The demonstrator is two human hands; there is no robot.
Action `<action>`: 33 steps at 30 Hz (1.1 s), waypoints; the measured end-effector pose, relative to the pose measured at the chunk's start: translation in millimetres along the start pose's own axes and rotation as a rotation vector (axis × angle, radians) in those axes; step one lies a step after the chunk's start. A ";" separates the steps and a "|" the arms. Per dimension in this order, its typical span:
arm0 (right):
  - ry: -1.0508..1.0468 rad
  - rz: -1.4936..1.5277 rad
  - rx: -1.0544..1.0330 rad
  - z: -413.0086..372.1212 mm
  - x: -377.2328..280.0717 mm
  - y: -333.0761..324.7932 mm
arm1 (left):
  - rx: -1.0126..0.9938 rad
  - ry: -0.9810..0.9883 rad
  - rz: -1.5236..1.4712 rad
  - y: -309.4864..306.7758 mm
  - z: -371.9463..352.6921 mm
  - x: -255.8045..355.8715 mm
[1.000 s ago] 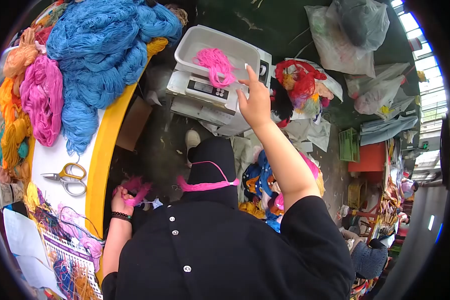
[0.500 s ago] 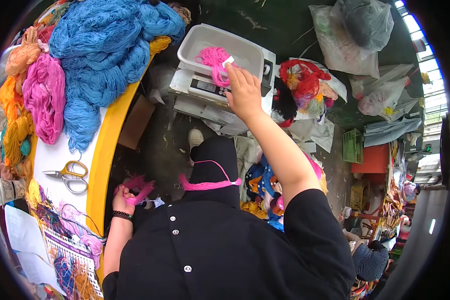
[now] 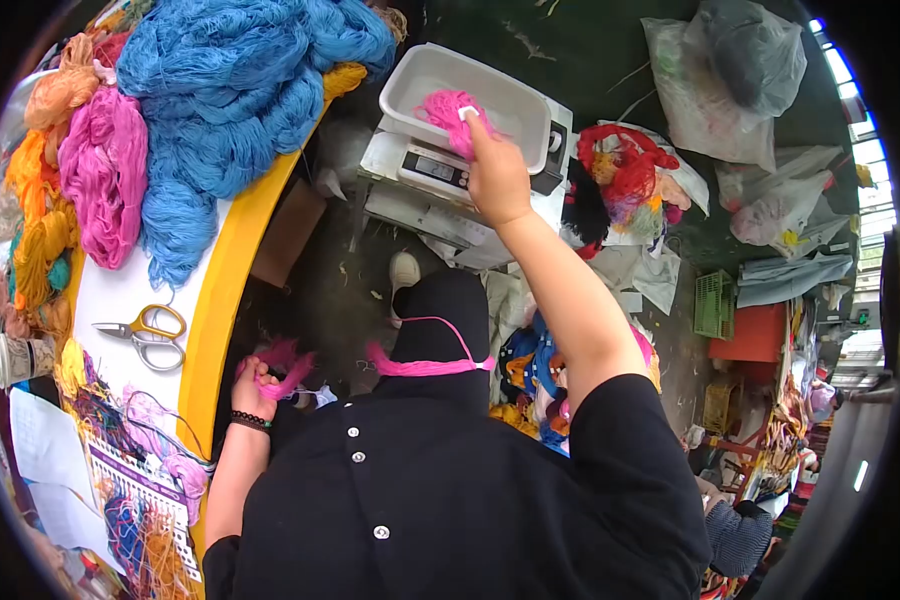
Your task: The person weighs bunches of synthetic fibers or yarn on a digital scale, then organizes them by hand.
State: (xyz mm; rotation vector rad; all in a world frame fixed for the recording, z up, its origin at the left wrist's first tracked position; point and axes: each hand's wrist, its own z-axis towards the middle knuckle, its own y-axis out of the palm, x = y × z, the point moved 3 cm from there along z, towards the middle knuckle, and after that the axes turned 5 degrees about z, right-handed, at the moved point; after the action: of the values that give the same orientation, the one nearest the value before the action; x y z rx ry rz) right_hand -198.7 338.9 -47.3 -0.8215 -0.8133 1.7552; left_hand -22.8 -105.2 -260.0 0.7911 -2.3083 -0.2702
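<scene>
Over the weighing scale [image 3: 432, 170], my right hand [image 3: 500, 180] is closed on a hank of pink yarn [image 3: 448, 108] by its white band. The yarn bunches up at the near side of the scale's white tray [image 3: 400, 85]. Low by the table's edge, my left hand [image 3: 256, 392] is wrapped round another bundle of pink yarn [image 3: 288, 362]. Some white tags stick out beside that hand. A third hank of pink yarn [image 3: 430, 367] lies across my dark-clad leg, with one loose loop above it.
Blue yarn [image 3: 240, 90], magenta yarn [image 3: 103, 175] and scissors [image 3: 150, 335] lie on the yellow-edged table [image 3: 220, 300] at left. Colourful yarn heaps [image 3: 625, 170] and plastic bags [image 3: 715, 90] stand right of the scale. Another person [image 3: 738, 535] is at the lower right.
My right hand's fingers have gone from stretched over the pink yarn to closed on it, and the yarn is gathered up. My left hand keeps its bundle. The view has shifted slightly.
</scene>
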 end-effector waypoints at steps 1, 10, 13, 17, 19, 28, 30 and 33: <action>0.112 0.236 -0.024 4.3 -7.7 -9.0 | -0.017 0.015 0.038 6.2 -6.2 4.1; 0.115 1.292 -0.321 -6.4 -206.2 -166.5 | -0.476 0.336 0.189 128.9 -120.7 81.0; 0.178 1.228 -0.365 -25.4 -241.6 -135.0 | -0.569 0.438 0.268 153.4 -169.9 95.9; 0.450 1.446 -0.406 -60.0 -255.0 -64.6 | -0.623 0.456 0.347 158.3 -197.2 93.0; 0.561 1.683 -0.488 -69.9 -264.6 -63.4 | -0.634 0.474 0.388 155.2 -199.3 88.8; 0.708 1.859 -0.548 -76.7 -276.8 -81.5 | -0.661 0.432 0.408 137.1 -207.4 80.1; 0.783 1.969 -0.486 -74.2 -256.5 -73.6 | -0.706 0.376 0.212 125.0 -203.7 84.1; 0.821 2.111 -0.447 -57.6 -224.1 -94.8 | -0.660 0.229 -0.223 97.0 -197.5 92.6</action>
State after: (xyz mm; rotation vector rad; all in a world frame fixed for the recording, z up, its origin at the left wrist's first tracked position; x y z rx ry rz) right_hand -42.5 161.7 34.9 -3.0715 0.7497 2.2307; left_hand 7.5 -80.3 -24.5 0.6845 -1.7468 -0.9311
